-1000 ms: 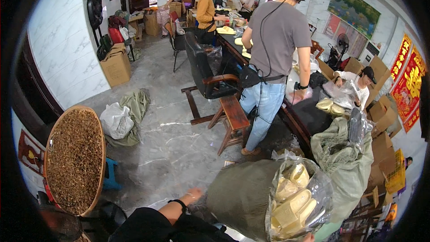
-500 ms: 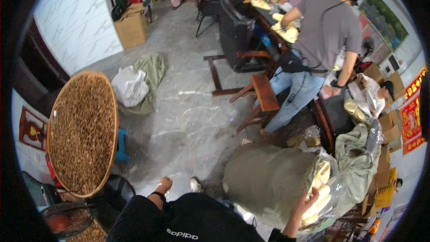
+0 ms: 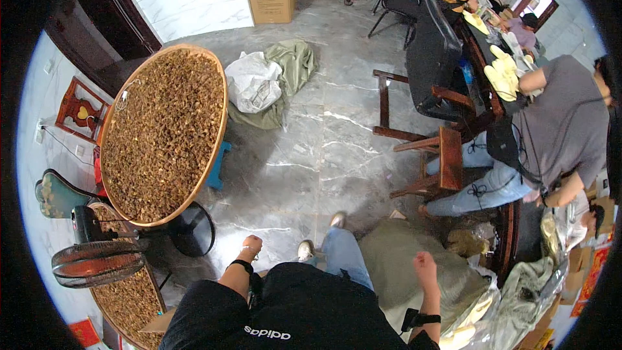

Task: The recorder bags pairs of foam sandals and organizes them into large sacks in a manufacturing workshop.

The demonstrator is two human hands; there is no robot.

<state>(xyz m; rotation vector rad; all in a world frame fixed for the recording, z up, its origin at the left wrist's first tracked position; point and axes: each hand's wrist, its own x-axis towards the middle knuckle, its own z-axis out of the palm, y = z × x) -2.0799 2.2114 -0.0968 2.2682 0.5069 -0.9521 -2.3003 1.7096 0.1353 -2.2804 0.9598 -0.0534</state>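
Observation:
My left hand point(image 3: 253, 244) hangs in front of my body with its fingers curled in and nothing visible in them. Over the large green-grey woven sack point(image 3: 403, 246), my right hand point(image 3: 424, 267) is raised in a loose fist, apart from the sack and holding nothing that I can see. Pale yellow pieces point(image 3: 459, 336), which look like gloves, show in clear plastic at the sack's lower right, below that hand. My shoes stand on the grey floor between both hands.
At left, a wide round basket tray point(image 3: 162, 136) holds brown dried pieces, with a fan point(image 3: 97, 264) below it. White and green sacks point(image 3: 254, 81) lie on the floor. A wooden stool point(image 3: 448, 162), a black chair point(image 3: 435, 58) and a co-worker point(image 3: 560, 123) by the table stand right.
My view has swung to the right-hand side's opposite, leftward, so the room appears shifted right. My right hand has come off the yellow pieces and closed. My left hand stays curled.

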